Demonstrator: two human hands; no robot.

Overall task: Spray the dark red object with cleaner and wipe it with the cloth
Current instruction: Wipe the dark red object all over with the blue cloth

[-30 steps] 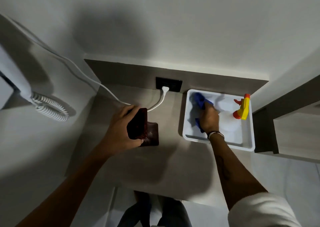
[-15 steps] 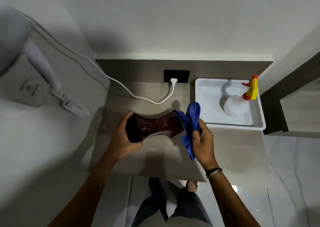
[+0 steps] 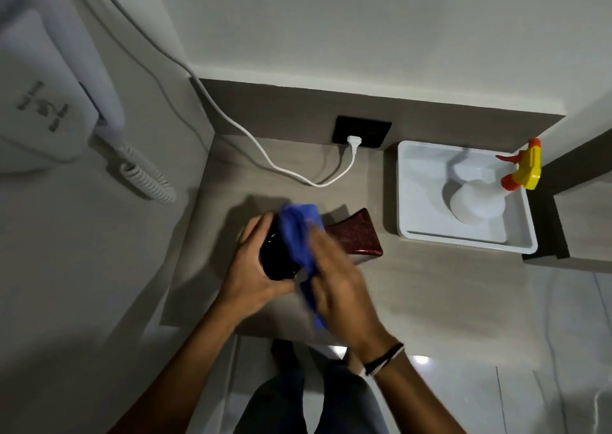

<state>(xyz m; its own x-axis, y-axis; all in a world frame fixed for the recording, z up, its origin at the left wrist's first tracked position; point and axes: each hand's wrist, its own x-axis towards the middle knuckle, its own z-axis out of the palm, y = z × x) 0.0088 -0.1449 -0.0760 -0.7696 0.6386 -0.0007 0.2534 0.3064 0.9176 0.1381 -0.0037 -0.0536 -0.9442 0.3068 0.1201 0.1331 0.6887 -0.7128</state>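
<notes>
The dark red object (image 3: 356,237), glossy, speckled and flared at its ends, lies sideways above the grey counter (image 3: 430,284). My left hand (image 3: 255,264) grips its dark left end. My right hand (image 3: 341,288), blurred by motion, presses a blue cloth (image 3: 298,234) over the object's middle and left part, which the cloth hides. The cloth's tail hangs down below my right palm. The spray bottle (image 3: 477,201), white with a yellow and orange trigger head, stands in the white tray (image 3: 407,181) at the right, apart from both hands.
A white cable (image 3: 265,155) runs from the wall to a black socket (image 3: 362,133) at the counter's back. A wall-mounted hair dryer (image 3: 43,102) with a coiled cord hangs at the left. A dark wood cabinet (image 3: 583,201) borders the tray's right side. My legs show below the counter edge.
My right hand took the blue cloth out of the tray and brought it left onto the dark red object. My left hand lifted and turned the object sideways, still holding its left end.
</notes>
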